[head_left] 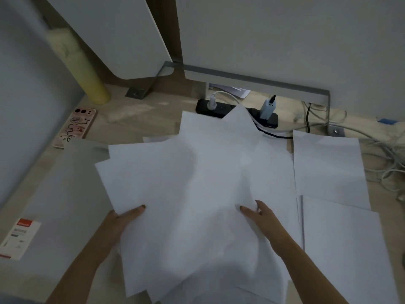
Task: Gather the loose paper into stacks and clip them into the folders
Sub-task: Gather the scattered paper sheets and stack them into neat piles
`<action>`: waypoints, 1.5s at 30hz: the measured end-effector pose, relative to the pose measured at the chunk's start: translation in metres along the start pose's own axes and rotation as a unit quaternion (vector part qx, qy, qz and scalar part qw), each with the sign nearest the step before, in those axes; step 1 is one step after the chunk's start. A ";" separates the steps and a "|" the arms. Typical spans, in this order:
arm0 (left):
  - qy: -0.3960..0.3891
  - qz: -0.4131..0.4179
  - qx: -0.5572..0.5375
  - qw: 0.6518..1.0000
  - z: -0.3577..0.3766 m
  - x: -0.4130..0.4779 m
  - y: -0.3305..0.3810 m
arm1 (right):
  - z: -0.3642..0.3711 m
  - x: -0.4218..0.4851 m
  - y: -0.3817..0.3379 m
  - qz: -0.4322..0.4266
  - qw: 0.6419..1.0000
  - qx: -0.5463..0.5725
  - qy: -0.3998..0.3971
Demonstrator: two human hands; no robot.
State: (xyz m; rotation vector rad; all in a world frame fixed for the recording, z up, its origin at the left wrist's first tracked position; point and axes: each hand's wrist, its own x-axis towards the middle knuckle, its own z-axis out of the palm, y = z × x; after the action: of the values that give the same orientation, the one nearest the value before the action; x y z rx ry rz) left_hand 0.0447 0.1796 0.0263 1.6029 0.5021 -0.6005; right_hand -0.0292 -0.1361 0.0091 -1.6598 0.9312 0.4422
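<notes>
Because paper pile (197,183) is thin, light and floppy, sheets slip over each other fast. Pile sits over middle of table (140,119), fanned out messy. Left hand (122,218) grips left edge, thumb on top (fingers hidden under). Right hand (260,213) fingers look curled, pinching top sheets. Best hold, I think: both side edges, then tap straight. Grey folder (61,189) just beside, left. Loose sheets (328,167) lie right. Phone (76,126), power strip (203,106), cables (385,163) crowd back; little room there.
</notes>
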 end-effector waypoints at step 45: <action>-0.010 0.051 0.226 0.973 0.018 0.043 -0.008 | 0.046 0.000 -0.011 -0.126 0.983 -0.018 0.134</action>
State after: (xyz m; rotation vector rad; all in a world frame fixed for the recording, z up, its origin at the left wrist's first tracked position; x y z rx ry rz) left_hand 0.0707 0.1619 -0.0086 2.0379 0.2728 -0.6852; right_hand -0.0124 -0.0922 0.0023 -1.8719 0.8941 0.0641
